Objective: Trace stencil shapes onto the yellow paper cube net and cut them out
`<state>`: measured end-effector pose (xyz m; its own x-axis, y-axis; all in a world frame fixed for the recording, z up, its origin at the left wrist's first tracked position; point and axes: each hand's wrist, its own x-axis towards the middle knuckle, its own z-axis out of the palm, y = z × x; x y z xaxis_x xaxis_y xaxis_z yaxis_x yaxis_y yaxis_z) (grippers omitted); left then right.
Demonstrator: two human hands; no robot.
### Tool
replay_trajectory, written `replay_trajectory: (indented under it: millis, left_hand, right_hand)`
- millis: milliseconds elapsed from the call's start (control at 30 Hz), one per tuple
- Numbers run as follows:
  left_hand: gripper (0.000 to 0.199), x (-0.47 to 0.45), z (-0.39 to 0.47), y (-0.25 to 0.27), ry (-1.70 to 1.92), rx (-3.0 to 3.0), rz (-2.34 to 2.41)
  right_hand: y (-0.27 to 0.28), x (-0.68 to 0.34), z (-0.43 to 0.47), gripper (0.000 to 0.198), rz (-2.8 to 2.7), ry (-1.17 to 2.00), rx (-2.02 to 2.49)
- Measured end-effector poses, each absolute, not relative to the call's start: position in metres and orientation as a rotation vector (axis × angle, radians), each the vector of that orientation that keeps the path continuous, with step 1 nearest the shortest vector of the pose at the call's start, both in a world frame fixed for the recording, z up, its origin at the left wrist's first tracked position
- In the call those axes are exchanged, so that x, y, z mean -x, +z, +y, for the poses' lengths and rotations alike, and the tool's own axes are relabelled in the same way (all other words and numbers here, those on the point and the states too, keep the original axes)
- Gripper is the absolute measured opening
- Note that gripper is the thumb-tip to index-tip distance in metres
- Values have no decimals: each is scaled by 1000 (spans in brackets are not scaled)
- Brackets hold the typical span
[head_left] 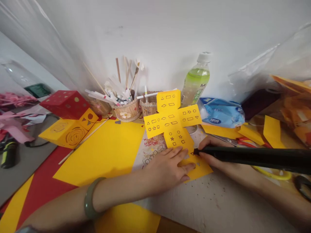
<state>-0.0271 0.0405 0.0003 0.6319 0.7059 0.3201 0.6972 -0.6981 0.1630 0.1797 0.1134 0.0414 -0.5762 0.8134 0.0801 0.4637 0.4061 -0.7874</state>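
Note:
A yellow cross-shaped card cutout [175, 124] bears small dark-outlined circles, stars, triangles and four-sided shapes. Its upper part leans up off the worktop. My left hand [167, 168] lies flat across the lower part, fingers stretched out and apart, pressing it down. Closed in a pinch, my right hand [213, 157] grips a long black pen-like tool [255, 158], whose dark tip meets the card beside a small triangle. The tool's exact kind is unclear. Under the card, a patterned sheet [153, 155] with drawn shapes is partly covered.
Behind stand a decorated brush pot [127, 111] and a drink bottle [196, 81]. A blue wipes pack [220, 113], red-handled scissors [244, 141] and a yellow tape ring [274, 173] are right. At left are a red box [65, 103], a yellow box [64, 132] and yellow sheets [104, 150].

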Motion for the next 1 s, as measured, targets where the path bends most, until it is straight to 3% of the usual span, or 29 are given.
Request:
replay_trajectory:
  millis: [1000]
  left_hand:
    - [36,29,39,4,557,-3041,1265]
  right_hand:
    - [17,-183,109,9,-2283,909,1073]
